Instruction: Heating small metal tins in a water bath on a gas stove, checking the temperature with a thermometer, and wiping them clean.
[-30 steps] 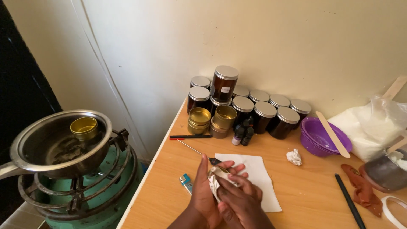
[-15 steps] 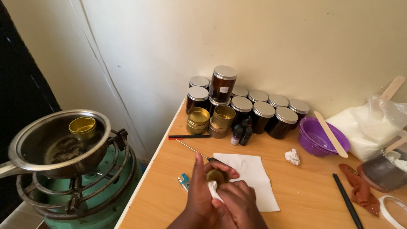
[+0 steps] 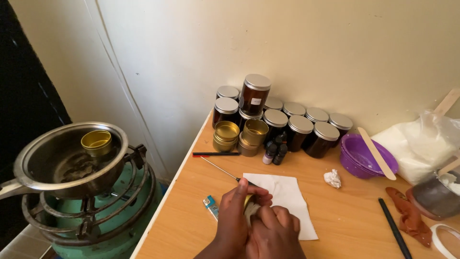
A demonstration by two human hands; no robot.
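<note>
From the head view, I see my two hands pressed close together low on the worktop (image 3: 191,192). My left hand (image 3: 235,218) is wrapped round a small gold tin (image 3: 247,201). My right hand (image 3: 275,232) pushes a bit of white paper (image 3: 252,211) against the tin. Just under the hands lies a white sheet (image 3: 287,196). A thin metal stick (image 3: 218,168) lies just past my left hand. Dark jars (image 3: 287,127) stand farther back. A pot (image 3: 62,158) sits well off to the left.
</note>
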